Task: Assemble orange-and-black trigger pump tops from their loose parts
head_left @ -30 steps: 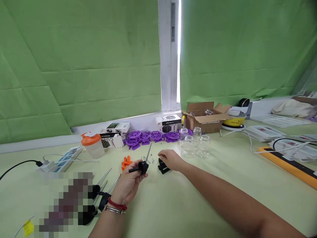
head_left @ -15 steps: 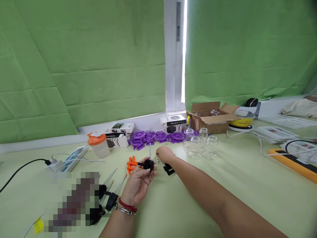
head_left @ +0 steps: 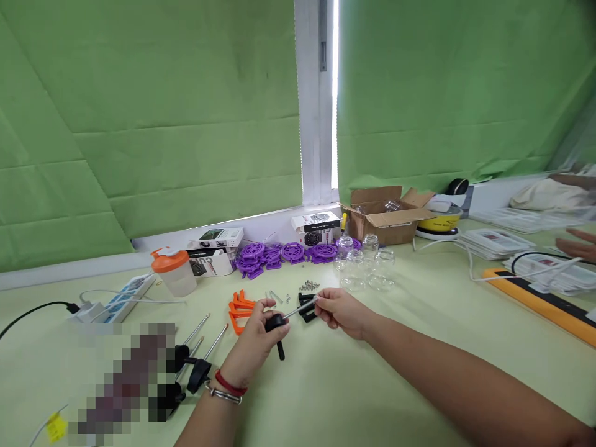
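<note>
In my left hand (head_left: 254, 344) is a black crank handle (head_left: 275, 323) with a thin metal rod (head_left: 300, 307); the fingers are closed round its black body. The rod points right and slightly up, toward my right hand (head_left: 342, 312). Thumb and fingertips of that hand are pinched at the rod's tip; any small part between them is hidden. Just behind the rod lie black plastic brackets (head_left: 307, 315), a row of small springs (head_left: 310, 285), loose pins (head_left: 275, 297) and tiny metal pieces (head_left: 287, 298). Orange plastic clips (head_left: 238, 310) lie beyond my left hand.
Several more black crank handles (head_left: 200, 375) with rods lie at left. Behind stand an orange-lidded cup (head_left: 174, 273), purple plastic parts (head_left: 293, 252), glass jars (head_left: 354, 273) and a cardboard box (head_left: 395, 226). Another person's hand (head_left: 580, 244) shows at the right edge.
My right hand has moved from the small metal pieces to the rod's tip. The crank handle has turned in my left hand, so the rod has gone from upright to pointing right.
</note>
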Demonstrator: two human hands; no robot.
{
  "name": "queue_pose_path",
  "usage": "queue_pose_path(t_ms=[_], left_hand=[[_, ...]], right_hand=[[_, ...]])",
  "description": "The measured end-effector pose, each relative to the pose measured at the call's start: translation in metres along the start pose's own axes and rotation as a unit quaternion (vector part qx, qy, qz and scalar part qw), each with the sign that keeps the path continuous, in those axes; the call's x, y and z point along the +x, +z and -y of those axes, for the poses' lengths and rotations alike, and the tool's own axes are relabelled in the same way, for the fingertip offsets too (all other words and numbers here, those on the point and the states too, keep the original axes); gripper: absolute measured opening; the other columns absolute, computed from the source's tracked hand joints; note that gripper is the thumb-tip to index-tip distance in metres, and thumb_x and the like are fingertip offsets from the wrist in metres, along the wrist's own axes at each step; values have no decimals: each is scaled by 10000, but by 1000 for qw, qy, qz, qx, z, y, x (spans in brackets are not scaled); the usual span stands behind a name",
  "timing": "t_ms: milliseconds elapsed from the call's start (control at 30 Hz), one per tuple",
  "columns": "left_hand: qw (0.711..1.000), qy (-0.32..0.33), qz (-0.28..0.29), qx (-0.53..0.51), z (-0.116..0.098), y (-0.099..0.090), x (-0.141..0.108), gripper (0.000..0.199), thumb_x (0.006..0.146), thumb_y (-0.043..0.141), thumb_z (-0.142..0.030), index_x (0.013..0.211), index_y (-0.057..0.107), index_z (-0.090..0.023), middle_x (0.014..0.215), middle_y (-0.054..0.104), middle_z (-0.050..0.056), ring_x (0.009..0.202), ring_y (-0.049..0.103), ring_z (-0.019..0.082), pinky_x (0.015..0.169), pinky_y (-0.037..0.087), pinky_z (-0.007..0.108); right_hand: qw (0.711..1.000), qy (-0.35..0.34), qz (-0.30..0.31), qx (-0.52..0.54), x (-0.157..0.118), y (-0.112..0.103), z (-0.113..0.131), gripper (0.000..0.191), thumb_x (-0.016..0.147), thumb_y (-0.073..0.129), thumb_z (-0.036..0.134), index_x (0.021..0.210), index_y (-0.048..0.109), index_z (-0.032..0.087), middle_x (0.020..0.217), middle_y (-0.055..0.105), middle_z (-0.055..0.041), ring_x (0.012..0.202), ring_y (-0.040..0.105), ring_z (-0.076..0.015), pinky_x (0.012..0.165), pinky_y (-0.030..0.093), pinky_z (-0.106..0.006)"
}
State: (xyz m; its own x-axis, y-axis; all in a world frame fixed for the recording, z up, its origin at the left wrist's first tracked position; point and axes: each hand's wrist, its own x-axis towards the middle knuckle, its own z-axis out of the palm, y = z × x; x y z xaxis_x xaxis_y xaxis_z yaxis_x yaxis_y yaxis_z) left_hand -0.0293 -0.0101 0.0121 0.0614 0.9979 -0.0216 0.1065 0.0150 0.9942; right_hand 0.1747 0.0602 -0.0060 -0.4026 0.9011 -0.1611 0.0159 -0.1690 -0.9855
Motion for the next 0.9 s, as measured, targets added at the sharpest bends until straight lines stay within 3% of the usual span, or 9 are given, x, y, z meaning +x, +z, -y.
queue_pose_path(t_ms=[67, 167, 267, 500, 900], left_hand=[[997, -17, 37, 59, 4, -1, 0, 504, 643, 680, -257, 1099, 475, -192, 925, 575, 12, 911, 525, 152, 821, 402, 264], [983, -53, 79, 156, 11, -2, 3, 373, 642, 642, -281, 984, 554, -161, 802, 533, -10, 771, 499, 148, 717, 393, 263], [973, -43, 106, 201, 15, -2, 5, 271, 657, 603, -295, 891, 572, -162, 726, 493, -32, 685, 452, 132, 641, 357, 244], [971, -33, 147, 187, 9, 0, 4, 238, 672, 584, -261, 891, 564, -170, 787, 519, -21, 737, 454, 130, 687, 365, 235], [969, -31, 154, 188, 8, -1, 4, 258, 690, 594, -304, 911, 571, -175, 819, 549, -6, 775, 480, 144, 721, 386, 247]], right_hand=[[998, 29, 6, 53, -12, -7, -13, 216, 751, 606, 340, 690, 501, 161, 598, 537, 18, 419, 363, -41, 388, 246, -187], [994, 40, -3, 98, -16, -13, -29, 204, 696, 665, 302, 757, 535, 158, 662, 581, 2, 446, 392, -36, 412, 263, -178], [995, 23, -9, 101, -13, -14, -35, 220, 661, 680, 251, 810, 550, 155, 692, 609, -11, 447, 408, -39, 419, 274, -184], [998, 1, -10, 67, -12, -14, -39, 224, 632, 685, 234, 795, 555, 153, 691, 625, -16, 439, 416, -45, 407, 276, -196], [1000, -19, -3, 23, -12, -13, -40, 153, 691, 625, 276, 764, 548, 165, 644, 540, 24, 476, 413, -56, 430, 302, -195]])
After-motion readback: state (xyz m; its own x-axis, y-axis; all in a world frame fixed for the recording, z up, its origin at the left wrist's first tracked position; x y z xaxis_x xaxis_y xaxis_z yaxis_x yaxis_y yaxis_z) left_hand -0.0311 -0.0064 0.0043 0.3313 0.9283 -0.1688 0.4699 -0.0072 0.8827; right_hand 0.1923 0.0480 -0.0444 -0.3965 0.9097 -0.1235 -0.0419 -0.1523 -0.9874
